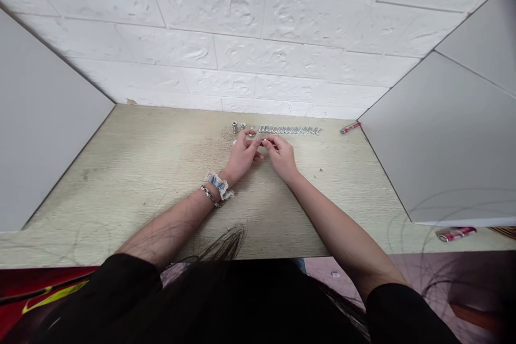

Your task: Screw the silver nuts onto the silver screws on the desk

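Note:
My left hand [244,153] and my right hand [280,155] meet near the back of the pale wooden table [161,172]. Between their fingertips is a small piece, mostly hidden and too small to name. The fingers of both hands are pinched together around it. Just behind them a row of small silver screws [289,130] runs to the right. Two stacks of silver nuts or similar metal parts [235,127] stand behind my left hand. A scrunchie [220,185] and a chain bracelet [210,195] are on my left wrist.
A white brick wall [237,54] closes off the back, with grey panels on the left [48,118] and right [435,134]. One red and silver battery-like object [350,128] lies at the back right, another [456,234] near the front right edge.

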`<state>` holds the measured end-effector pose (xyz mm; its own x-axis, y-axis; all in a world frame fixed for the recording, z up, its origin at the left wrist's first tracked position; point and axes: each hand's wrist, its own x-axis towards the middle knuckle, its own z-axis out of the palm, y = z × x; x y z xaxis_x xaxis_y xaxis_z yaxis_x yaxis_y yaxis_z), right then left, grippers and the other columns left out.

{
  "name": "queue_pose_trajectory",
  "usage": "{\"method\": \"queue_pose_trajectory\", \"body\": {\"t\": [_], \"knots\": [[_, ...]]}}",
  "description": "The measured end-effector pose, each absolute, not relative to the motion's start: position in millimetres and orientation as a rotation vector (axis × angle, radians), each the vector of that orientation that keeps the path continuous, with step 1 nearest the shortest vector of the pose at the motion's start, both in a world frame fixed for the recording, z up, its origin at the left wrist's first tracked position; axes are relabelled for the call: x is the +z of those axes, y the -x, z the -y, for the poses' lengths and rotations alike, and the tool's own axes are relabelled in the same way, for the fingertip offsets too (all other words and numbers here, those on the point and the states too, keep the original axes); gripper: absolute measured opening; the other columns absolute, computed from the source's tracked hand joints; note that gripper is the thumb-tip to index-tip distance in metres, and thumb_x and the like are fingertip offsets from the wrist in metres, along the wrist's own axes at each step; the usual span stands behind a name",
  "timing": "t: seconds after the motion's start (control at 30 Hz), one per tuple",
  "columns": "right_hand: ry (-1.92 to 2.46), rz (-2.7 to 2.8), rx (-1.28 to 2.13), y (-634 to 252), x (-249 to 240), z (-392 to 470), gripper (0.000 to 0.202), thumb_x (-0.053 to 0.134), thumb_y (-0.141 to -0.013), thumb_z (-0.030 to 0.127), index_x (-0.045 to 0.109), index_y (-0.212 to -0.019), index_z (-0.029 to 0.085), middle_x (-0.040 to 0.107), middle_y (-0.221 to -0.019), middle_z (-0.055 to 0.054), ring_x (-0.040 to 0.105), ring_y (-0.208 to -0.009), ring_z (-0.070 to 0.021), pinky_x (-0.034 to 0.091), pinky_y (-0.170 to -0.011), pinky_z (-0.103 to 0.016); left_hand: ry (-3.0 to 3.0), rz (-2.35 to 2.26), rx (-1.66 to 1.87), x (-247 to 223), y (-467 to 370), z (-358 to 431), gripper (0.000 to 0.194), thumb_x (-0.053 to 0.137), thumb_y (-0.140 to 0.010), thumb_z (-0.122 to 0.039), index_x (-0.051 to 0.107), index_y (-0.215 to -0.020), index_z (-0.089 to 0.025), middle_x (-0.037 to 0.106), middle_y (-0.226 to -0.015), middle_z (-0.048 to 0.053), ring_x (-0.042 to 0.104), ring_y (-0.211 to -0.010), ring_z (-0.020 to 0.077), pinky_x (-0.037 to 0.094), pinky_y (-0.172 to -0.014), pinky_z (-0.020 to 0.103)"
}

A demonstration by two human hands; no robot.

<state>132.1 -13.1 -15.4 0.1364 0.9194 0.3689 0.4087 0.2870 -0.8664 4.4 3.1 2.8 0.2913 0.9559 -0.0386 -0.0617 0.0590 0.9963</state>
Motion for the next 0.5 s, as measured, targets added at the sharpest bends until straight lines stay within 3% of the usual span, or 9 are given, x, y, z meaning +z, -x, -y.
{"method": "queue_pose_trajectory", "body": {"t": [0.23,0.4,0.5], "knots": [[1.295,1.540,0.544,-132.0,-12.3,14.8,0.037,0.043,-0.084,0.052,0.061,-0.076,0.020,0.062,-0.077,-0.002,0.056,-0.076,-0.0158,0.043,-0.071,-0.029,-1.287,-0.928,1.000,3.5,-3.7,-4.2,0.027,0.056,-0.078,-0.039,0.045,-0.070,-0.016,0.057,-0.066,-0.002,0.052,-0.047,0.0034,0.041,-0.048,0.016],[1.318,1.554,0.537,-132.4,-12.5,15.6,0.041,0.039,-0.085,0.053,0.057,-0.070,0.019,0.057,-0.068,-0.002,0.052,-0.069,-0.0152,0.040,-0.066,-0.028,-1.323,-0.951,1.000,1.8,-2.2,-6.2,0.030,0.052,-0.080,-0.036,0.048,-0.060,-0.015,0.049,-0.051,-0.003,0.046,-0.045,0.0046,0.037,-0.048,0.018],[1.273,1.517,0.580,-131.3,-13.8,16.5,0.036,0.038,-0.086,0.049,0.056,-0.078,0.019,0.057,-0.071,-0.002,0.052,-0.069,-0.0145,0.041,-0.067,-0.028,-1.287,-0.976,1.006,1.5,-1.8,-7.6,0.030,0.051,-0.080,-0.036,0.048,-0.058,-0.015,0.048,-0.049,-0.002,0.044,-0.044,0.0049,0.034,-0.047,0.018]]}}
